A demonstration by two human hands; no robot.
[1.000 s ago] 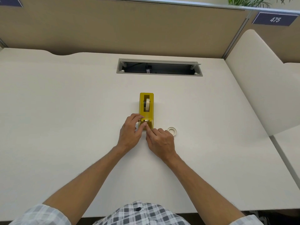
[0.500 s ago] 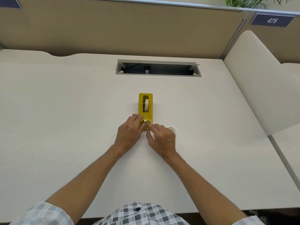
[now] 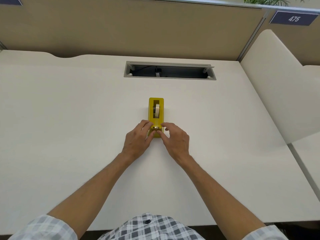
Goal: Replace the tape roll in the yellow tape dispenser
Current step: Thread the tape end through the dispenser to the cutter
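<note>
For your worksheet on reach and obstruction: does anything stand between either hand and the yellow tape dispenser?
Nothing visible does. The left hand and right hand already meet at the near, cutter end of the yellow tape dispenser, fingertips touching it. The tape roll sits in its slot.

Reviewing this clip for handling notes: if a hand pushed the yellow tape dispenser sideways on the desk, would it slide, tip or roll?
The yellow tape dispenser would probably slide, not roll: it is a long block lying flat on the smooth desk. Tipping seems unlikely, since it looks low and long. It looks rigid, and the left hand and right hand at its near end should steady it.
</note>
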